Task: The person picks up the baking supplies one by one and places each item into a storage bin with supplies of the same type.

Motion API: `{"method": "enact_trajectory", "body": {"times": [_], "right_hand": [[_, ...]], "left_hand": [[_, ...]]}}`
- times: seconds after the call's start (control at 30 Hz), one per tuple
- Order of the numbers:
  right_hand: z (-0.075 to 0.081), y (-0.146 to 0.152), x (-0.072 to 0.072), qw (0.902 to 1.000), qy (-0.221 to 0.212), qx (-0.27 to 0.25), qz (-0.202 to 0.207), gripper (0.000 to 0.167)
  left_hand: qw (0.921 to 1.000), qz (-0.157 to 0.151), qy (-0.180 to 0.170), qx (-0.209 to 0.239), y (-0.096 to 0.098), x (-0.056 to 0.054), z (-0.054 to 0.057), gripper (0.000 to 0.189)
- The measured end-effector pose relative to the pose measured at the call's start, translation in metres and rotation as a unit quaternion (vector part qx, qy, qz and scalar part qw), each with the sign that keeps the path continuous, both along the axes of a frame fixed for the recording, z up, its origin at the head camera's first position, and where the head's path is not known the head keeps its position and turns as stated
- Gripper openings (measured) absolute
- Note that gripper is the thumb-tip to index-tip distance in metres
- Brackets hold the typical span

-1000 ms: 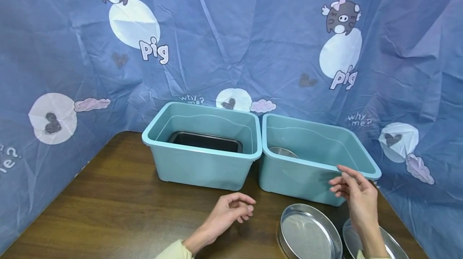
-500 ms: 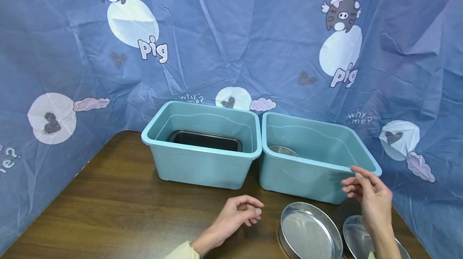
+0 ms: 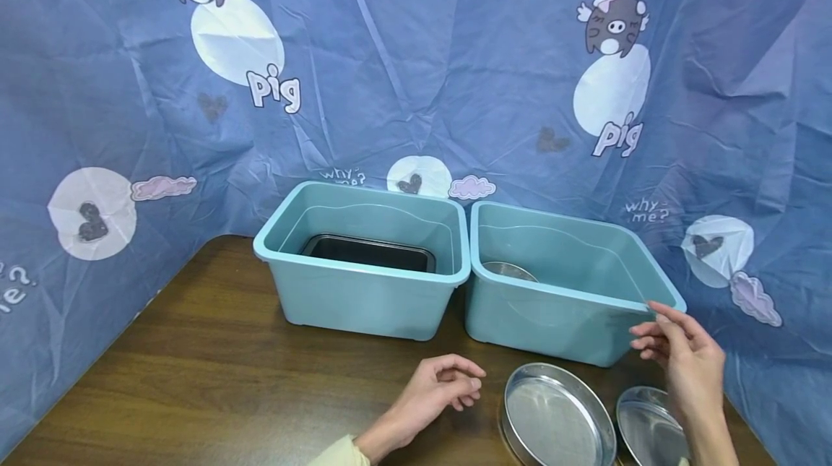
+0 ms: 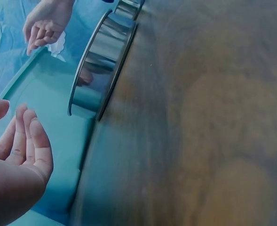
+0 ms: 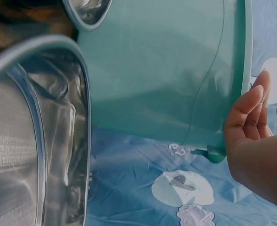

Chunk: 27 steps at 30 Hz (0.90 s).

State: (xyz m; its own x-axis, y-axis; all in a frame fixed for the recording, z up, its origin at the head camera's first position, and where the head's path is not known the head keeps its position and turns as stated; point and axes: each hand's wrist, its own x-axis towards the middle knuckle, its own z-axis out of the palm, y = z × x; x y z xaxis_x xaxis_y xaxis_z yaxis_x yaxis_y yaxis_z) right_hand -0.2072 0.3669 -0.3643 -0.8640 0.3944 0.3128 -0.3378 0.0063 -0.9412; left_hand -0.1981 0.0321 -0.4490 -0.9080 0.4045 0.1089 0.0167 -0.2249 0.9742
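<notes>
My left hand hovers above the table, holding nothing, its fingers loosely bent. To its right stands a round metal sieve with a shiny rim; its side wall also shows in the left wrist view. A second round sieve lies further right, partly hidden by my right forearm. My right hand is raised near the front right corner of the right teal bin, fingers loosely bent, holding nothing. In the right wrist view, fine mesh fills the nearer sieve. Whether the fingers touch the bin, I cannot tell.
A left teal bin stands beside the right one and contains a black rectangular pan. Inside the right bin, part of a round metal rim shows. Behind the brown table hangs a blue printed cloth.
Both hands have drifted to the right, the right hand also slightly down, uncovering more of the second sieve. The bins and sieves stay where they were.
</notes>
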Motion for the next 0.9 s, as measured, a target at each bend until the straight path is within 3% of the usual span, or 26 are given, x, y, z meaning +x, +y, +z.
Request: {"method": "enact_trajectory", "body": {"times": [0.43,0.7,0.9], "right_hand": [[0.001,0.022,-0.001,0.9989,-0.002,-0.047,0.002,0.022],[0.002,0.034,-0.003,0.9984,0.019,-0.054,-0.006,0.025],[0.002,0.038,-0.007,0.9984,0.010,-0.051,-0.019,0.024]], "left_hand": [[1.0000,-0.002,0.003,0.005,0.014,0.002,-0.003,0.022],[1.0000,0.001,-0.003,0.008,0.021,0.000,-0.007,0.020],[1.0000,-0.001,0.003,0.007,0.023,-0.003,-0.013,0.021]]}}
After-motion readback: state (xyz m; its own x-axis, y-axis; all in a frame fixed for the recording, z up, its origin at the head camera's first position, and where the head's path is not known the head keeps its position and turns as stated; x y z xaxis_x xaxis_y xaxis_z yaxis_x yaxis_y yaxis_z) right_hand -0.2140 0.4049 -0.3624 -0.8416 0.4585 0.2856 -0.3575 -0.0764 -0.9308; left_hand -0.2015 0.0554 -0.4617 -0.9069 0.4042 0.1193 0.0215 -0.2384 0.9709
